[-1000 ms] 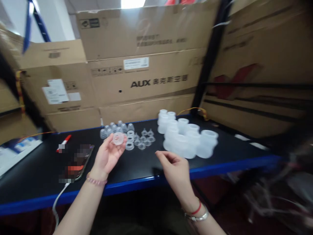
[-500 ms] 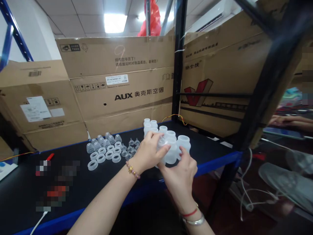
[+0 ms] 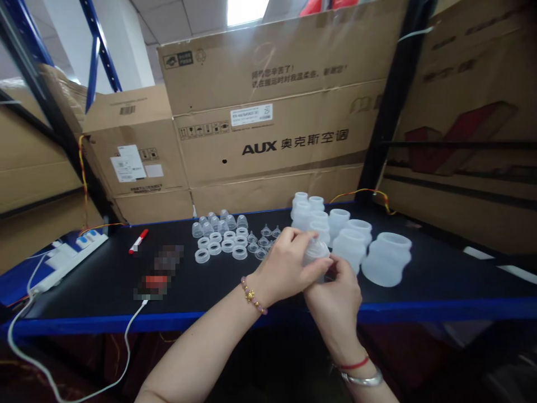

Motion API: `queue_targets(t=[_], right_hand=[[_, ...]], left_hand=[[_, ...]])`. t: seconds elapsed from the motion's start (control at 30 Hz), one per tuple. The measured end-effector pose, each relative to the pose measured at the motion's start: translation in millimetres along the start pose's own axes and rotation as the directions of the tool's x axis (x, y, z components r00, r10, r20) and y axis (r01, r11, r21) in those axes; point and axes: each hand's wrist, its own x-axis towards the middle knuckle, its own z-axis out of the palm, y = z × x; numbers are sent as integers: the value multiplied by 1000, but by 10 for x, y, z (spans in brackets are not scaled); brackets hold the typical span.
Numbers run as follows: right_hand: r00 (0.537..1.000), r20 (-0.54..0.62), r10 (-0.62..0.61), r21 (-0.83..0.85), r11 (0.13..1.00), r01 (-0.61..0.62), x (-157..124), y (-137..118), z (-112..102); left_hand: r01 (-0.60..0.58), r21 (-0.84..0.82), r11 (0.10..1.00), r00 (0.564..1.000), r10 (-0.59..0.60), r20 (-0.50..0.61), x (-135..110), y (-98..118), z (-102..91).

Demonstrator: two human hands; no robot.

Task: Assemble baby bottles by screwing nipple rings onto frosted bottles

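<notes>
Both hands meet over the shelf around one frosted baby bottle. My left hand pinches its clear top from the left. My right hand is closed round its lower right side; the fingers hide most of the bottle's body. Just behind and to the right, several frosted, wavy-sided bottles stand upright with open mouths. Left of my left hand are several clear silicone nipples, partly covered by the hand. Beside them lie several white collar rings and, farther back, several clear domed caps.
The black shelf top has a blue front edge. On its left lie a red marker, a blurred-out object with a white cable, and a power strip. Cardboard walls the back.
The view has swung left, so the shelf contents sit farther right. My right hand's fingers, spread near the standing bottles before, are now closed on the held bottle with my left hand.
</notes>
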Motion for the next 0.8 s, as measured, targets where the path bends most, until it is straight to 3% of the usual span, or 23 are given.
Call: queue_targets(t=[0.13,0.27,0.47,0.6,0.8], right_hand=[[997,79,-5,57,998,0,-214,-181,126],[968,211,-137,108,987,116,-404,-361,279],[916,246,-317,144,947,289,-507,-455,471],[901,275,-335,127,942,311,-535,-503,509],[894,309,-324,102,946,307,-591,-584,529]], left_hand=[[77,-18,997,994,-78,-73,-252,19,-225],[146,75,986,982,-135,-135,-408,29,-511],[212,67,975,976,-208,-67,-501,-69,-891],[244,137,960,969,-236,-75,-520,-59,-984],[369,311,876,925,-313,-215,-509,33,-973]])
